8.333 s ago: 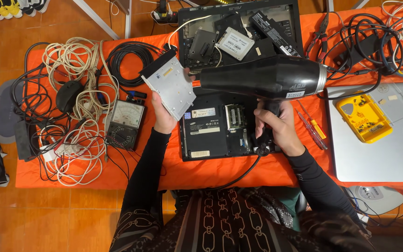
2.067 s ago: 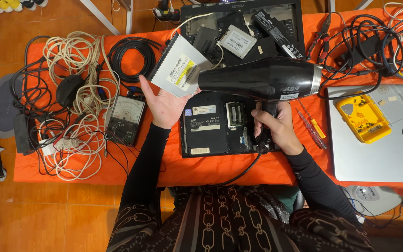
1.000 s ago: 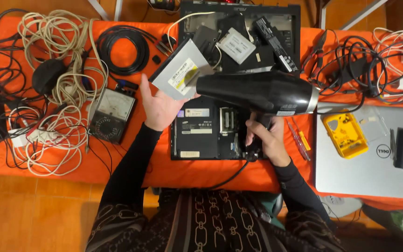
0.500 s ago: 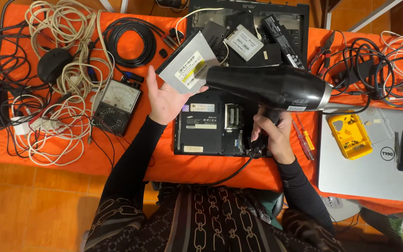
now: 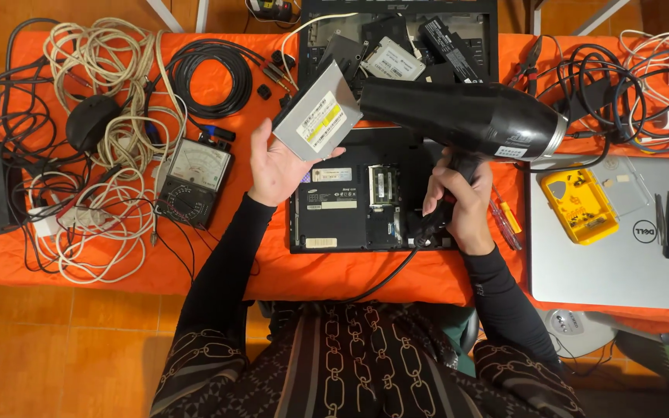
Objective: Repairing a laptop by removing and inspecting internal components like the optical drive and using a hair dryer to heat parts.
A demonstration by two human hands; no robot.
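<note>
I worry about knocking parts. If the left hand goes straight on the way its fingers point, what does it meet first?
The left hand holds the drive; straight on, likely the open laptop shell, though depth is unclear.

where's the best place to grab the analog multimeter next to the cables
Take the multimeter by its two long side edges, coming from above. It lies flat, face up and slightly tilted on the orange table, its right side clear; cream cables crowd the left.

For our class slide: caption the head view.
Left hand lifts a silver drive; right hand aims a black hair dryer at it.
</note>
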